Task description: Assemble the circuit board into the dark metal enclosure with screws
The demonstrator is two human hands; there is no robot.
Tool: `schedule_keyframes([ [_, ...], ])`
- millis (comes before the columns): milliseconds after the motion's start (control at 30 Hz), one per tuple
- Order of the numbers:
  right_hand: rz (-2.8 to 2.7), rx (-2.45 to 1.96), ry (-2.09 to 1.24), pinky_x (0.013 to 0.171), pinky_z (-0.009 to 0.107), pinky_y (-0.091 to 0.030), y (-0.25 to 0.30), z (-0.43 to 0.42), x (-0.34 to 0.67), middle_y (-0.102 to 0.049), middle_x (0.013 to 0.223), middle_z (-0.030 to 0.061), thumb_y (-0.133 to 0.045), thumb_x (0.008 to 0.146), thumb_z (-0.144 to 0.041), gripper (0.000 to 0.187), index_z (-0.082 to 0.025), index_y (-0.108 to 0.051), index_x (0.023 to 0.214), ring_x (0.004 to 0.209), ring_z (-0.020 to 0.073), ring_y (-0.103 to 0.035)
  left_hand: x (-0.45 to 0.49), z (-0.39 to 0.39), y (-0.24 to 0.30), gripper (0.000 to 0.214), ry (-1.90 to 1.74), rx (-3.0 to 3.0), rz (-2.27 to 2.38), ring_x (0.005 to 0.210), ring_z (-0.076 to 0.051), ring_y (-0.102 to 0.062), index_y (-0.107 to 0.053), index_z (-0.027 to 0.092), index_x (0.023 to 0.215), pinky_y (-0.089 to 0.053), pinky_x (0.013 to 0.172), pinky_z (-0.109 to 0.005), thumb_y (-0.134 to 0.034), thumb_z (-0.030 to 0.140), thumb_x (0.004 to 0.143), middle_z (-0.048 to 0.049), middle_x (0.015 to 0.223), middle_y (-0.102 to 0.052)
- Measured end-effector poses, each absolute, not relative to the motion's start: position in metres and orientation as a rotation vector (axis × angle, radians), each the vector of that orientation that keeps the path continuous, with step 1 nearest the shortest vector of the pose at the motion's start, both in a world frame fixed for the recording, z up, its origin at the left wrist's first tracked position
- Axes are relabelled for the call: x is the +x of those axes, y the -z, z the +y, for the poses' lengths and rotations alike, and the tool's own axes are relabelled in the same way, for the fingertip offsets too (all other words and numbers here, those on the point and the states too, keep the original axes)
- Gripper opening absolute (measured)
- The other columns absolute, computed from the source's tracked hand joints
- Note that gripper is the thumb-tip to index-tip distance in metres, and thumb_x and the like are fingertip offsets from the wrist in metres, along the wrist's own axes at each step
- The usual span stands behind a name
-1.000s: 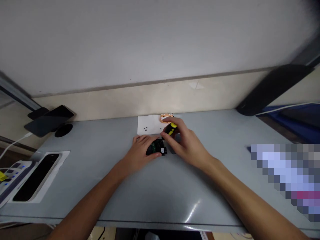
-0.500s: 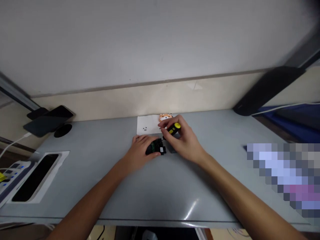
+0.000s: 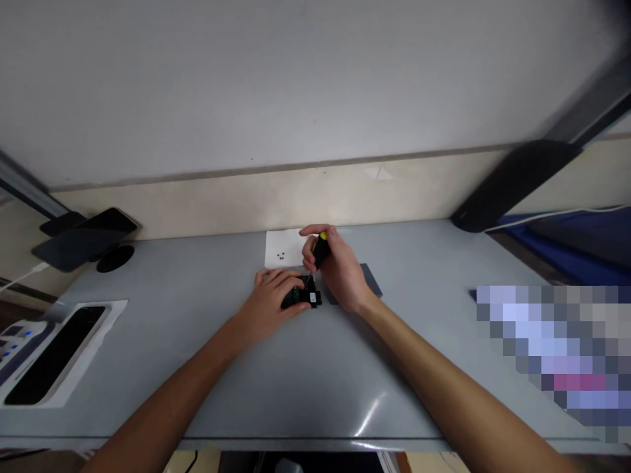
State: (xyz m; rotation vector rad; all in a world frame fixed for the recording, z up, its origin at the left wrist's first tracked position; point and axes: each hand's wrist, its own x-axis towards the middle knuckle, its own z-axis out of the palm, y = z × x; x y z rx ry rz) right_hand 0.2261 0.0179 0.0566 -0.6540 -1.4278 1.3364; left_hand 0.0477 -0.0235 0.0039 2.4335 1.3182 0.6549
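My left hand (image 3: 269,299) rests on a small black device with a green circuit board (image 3: 302,295) and holds it down on the grey table (image 3: 315,368). My right hand (image 3: 340,272) grips a black and yellow screwdriver (image 3: 320,246) upright, its tip pointing down at the device. A white paper sheet (image 3: 282,248) with three tiny dark screws lies just behind the hands. A dark grey flat piece (image 3: 371,281) lies partly under my right hand.
A phone on a black stand (image 3: 83,238) sits at the far left. A black phone lies in a white tray (image 3: 54,351) at the left edge. A long black object (image 3: 513,184) leans at the back right. A pixelated patch covers the right side.
My right hand has turned the screwdriver from slanted to upright and brought it left over the device. The orange figure behind the paper is now hidden. The view has shifted slightly right.
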Motion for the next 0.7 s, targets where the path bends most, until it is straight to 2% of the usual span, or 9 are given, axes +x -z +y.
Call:
schedule_keyframes([
  [100,-1.428,-0.701,-1.300,0.076,0.032,-0.050,-0.0593,0.0145,0.2299,-0.053,0.081,0.0015,-0.044,0.101,-0.060,0.037,-0.026,-0.059,0.101,0.076,0.0173,-0.055,0.0477,-0.0234,-0.0042,0.021,-0.649,2.442,1.324,0.131,-0.026,-0.053,-0.062,0.026,0.110,-0.029,0.112,-0.045,-0.067,0.042,0.097,-0.0022,0.139,-0.063],
  [233,-1.365,-0.658,-1.333,0.080,0.032,-0.050,-0.0583,0.0172,0.2342,-0.058,0.091,0.0015,-0.060,0.095,-0.056,0.034,-0.026,-0.046,0.087,0.080,0.0162,-0.057,0.0478,-0.0230,-0.0038,0.022,-0.648,2.438,1.319,0.130,-0.025,-0.053,-0.062,0.026,0.111,-0.028,0.113,-0.045,-0.066,0.043,0.098,-0.0026,0.140,-0.063],
  [333,-1.339,-0.668,-1.338,0.071,0.031,-0.048,-0.0558,0.0203,0.2341,-0.048,0.076,-0.0024,-0.059,0.094,-0.060,0.037,-0.028,-0.041,0.089,0.068,0.0157,-0.050,0.0481,-0.0231,-0.0035,0.023,-0.655,2.435,1.333,0.131,-0.025,-0.053,-0.063,0.026,0.111,-0.026,0.114,-0.046,-0.067,0.044,0.097,-0.0021,0.139,-0.063],
  [400,-1.328,-0.686,-1.321,0.067,0.031,-0.046,-0.0552,0.0218,0.2331,-0.039,0.071,-0.0032,-0.051,0.096,-0.065,0.037,-0.029,-0.045,0.093,0.064,0.0164,-0.045,0.0483,-0.0236,-0.0039,0.022,-0.653,2.434,1.334,0.130,-0.025,-0.053,-0.063,0.026,0.110,-0.025,0.114,-0.046,-0.067,0.044,0.097,-0.0018,0.139,-0.063],
  [467,-1.307,-0.678,-1.351,0.066,0.032,-0.047,-0.0560,0.0224,0.2327,-0.038,0.072,-0.0019,-0.038,0.098,-0.069,0.043,-0.028,-0.053,0.101,0.065,0.0172,-0.045,0.0483,-0.0241,-0.0044,0.021,-0.661,2.438,1.332,0.130,-0.024,-0.053,-0.062,0.026,0.109,-0.025,0.114,-0.046,-0.067,0.043,0.097,-0.0012,0.138,-0.064],
  [533,-1.298,-0.656,-1.395,0.069,0.033,-0.048,-0.0574,0.0222,0.2333,-0.043,0.075,0.0000,-0.034,0.100,-0.066,0.047,-0.026,-0.057,0.107,0.068,0.0177,-0.048,0.0483,-0.0246,-0.0046,0.020,-0.668,2.442,1.332,0.130,-0.024,-0.053,-0.062,0.026,0.109,-0.025,0.114,-0.045,-0.067,0.043,0.098,-0.0008,0.138,-0.064],
  [633,-1.361,-0.697,-1.341,0.076,0.032,-0.050,-0.0585,0.0208,0.2355,-0.052,0.085,0.0024,-0.048,0.098,-0.060,0.036,-0.026,-0.057,0.097,0.078,0.0181,-0.053,0.0480,-0.0245,-0.0039,0.021,-0.666,2.441,1.338,0.131,-0.024,-0.053,-0.062,0.026,0.110,-0.025,0.114,-0.046,-0.066,0.043,0.098,-0.0012,0.139,-0.063],
  [700,-1.383,-0.739,-1.282,0.080,0.032,-0.049,-0.0580,0.0202,0.2369,-0.055,0.089,0.0025,-0.057,0.095,-0.058,0.033,-0.026,-0.051,0.088,0.084,0.0181,-0.055,0.0478,-0.0242,-0.0031,0.021,-0.664,2.437,1.341,0.131,-0.024,-0.054,-0.062,0.026,0.109,-0.024,0.115,-0.046,-0.067,0.043,0.097,-0.0019,0.140,-0.063],
])
